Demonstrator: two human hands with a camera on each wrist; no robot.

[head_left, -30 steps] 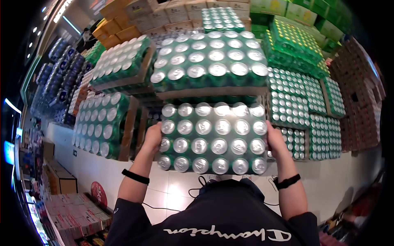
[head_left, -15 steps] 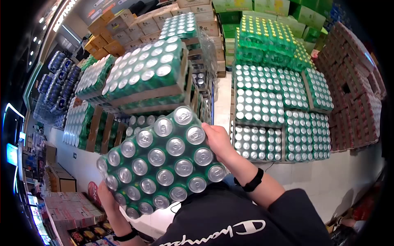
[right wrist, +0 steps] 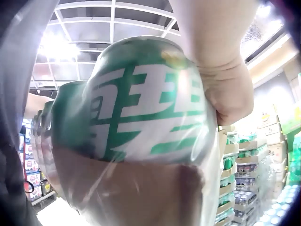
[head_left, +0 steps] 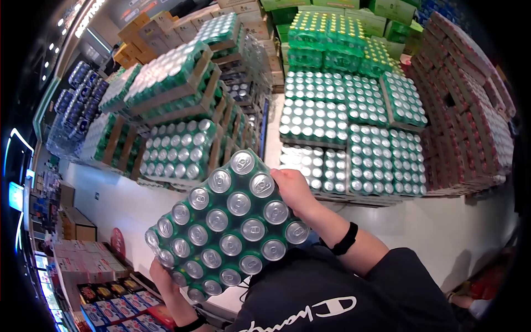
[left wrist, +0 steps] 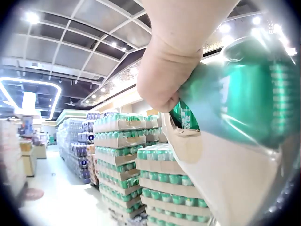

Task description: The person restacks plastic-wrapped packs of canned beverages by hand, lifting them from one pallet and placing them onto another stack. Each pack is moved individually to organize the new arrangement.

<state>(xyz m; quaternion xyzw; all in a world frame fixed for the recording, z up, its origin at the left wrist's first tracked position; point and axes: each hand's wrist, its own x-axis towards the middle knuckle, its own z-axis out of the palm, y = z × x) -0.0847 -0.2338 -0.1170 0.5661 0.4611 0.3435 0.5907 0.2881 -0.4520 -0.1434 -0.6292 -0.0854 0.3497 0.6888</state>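
A shrink-wrapped case of green drink cans (head_left: 218, 220) is held up in front of the body, lying slantwise in the head view with silver lids upward. My left hand (head_left: 162, 276) grips its near left end; in the left wrist view that hand's fingers (left wrist: 162, 89) curl in at an opening in the wrap, above the cardboard tray (left wrist: 225, 174). At the opposite end, my right hand (head_left: 293, 191) holds the case by its upper right corner. Large white characters mark a can (right wrist: 150, 103) close to the right wrist camera. The case hides part of both hands.
Stacked green can cases (head_left: 177, 146) stand ahead on the left. More green cases (head_left: 381, 157) form a low block on the right, with yellow-capped bottles (head_left: 326, 33) behind. Tall red-brown stacks (head_left: 459, 110) flank the right side. Boxed goods (head_left: 91, 260) lie at lower left.
The case has swung away from the left-hand stack and turned slantwise, its left end nearer the body. The head view has turned right. Both hands keep hold of the case.
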